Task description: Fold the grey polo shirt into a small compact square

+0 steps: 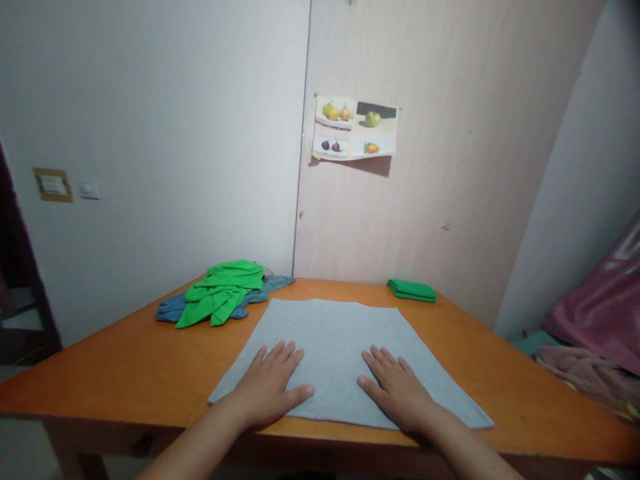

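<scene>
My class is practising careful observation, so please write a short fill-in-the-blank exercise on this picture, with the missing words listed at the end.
1. The left hand and the right hand rest palm ____ on the pale cloth.
2. The neatly folded bundle near the back of the table is coloured ____.
3. From the person's side, the loose pile of cloths lies on the table's ____ side.
4. The sheet on the panel shows pictures of ____.

Missing words: down; green; left; fruit.
</scene>
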Motion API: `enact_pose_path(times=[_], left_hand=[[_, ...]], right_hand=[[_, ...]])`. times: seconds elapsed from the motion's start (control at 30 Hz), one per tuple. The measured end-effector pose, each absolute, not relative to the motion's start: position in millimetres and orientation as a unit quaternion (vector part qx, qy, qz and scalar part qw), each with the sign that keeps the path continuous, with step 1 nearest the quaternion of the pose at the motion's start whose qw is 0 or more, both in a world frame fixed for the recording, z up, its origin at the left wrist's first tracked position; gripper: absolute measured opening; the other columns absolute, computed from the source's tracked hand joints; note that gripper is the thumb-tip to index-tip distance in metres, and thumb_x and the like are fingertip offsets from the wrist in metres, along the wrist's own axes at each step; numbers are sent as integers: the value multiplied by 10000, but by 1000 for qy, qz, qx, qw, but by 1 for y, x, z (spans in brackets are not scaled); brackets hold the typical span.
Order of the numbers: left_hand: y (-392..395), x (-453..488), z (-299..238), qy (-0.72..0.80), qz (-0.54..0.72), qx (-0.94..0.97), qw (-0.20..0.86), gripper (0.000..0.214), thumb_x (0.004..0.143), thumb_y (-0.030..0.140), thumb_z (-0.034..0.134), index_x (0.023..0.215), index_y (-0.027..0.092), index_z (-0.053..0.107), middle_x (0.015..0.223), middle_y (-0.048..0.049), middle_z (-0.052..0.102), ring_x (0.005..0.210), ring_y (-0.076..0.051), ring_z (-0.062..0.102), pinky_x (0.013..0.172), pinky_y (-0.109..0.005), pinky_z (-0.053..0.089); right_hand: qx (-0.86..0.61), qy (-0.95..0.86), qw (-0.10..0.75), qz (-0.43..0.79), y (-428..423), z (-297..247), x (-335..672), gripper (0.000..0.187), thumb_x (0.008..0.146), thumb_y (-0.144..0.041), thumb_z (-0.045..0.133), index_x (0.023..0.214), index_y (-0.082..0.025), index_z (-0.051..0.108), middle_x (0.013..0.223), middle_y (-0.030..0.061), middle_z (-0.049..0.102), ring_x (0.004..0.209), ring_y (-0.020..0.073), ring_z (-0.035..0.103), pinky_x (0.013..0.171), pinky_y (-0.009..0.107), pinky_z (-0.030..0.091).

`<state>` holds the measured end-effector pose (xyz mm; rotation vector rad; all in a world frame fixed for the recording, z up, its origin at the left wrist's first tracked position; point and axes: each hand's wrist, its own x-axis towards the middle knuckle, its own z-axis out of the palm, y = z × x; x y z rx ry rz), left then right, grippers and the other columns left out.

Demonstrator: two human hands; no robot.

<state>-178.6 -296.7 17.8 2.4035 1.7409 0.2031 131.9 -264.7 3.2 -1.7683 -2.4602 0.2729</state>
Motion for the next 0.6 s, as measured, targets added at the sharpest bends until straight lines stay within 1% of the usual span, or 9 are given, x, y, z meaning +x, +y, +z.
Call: enact_pose_path(times=[0.07,0.13,0.23,0.3,0.4,0.47,0.6], left_hand=[[-297,-179,22,582,64,805,96,860,862,784,330,1549,268,289,1620,-65,167,1501,-304,90,1200,-545,57],[-296,-180,27,581,66,804,108,842,868,772,344,1537,261,324,1612,-73,207,1498,-307,123,1198,-547,84],[-286,-181,34,587,85,799,100,775,900,727,336,1501,242,398,1589,-91,292,1482,-308,206,1194,-539,133],[-275,-182,36,595,101,794,73,743,921,697,323,1483,222,426,1580,-104,317,1475,-309,229,1192,-535,145],[-259,-186,31,606,115,786,34,749,934,686,299,1486,194,421,1588,-121,294,1482,-321,199,1189,-540,146],[-252,-190,24,610,103,785,32,778,928,706,288,1500,190,400,1596,-126,264,1486,-331,175,1184,-554,144],[-252,-198,12,618,79,781,48,813,919,745,218,1526,222,352,1608,-106,223,1494,-320,143,1180,-568,131]], right_hand=[[-578,-808,53,106,-263,4,134,795,914,-732,252,1544,-249,301,1630,62,153,1506,285,95,1198,522,72],[-576,-805,63,125,-258,5,138,783,916,-726,251,1534,-251,328,1626,58,183,1504,281,111,1199,512,97],[-593,-792,86,120,-240,9,146,767,936,-691,231,1526,-215,348,1614,74,238,1502,270,135,1197,494,137],[-610,-781,97,94,-224,11,152,770,947,-670,222,1534,-183,325,1616,87,231,1504,266,125,1197,489,143],[-635,-764,98,58,-204,10,161,790,953,-653,228,1544,-132,284,1621,109,206,1507,269,98,1195,482,155],[-652,-752,79,46,-197,4,168,815,947,-659,244,1542,-103,280,1618,129,208,1505,286,101,1191,491,166],[-667,-743,43,42,-196,-9,178,840,933,-689,213,1544,-117,280,1617,117,210,1501,296,124,1190,519,157]])
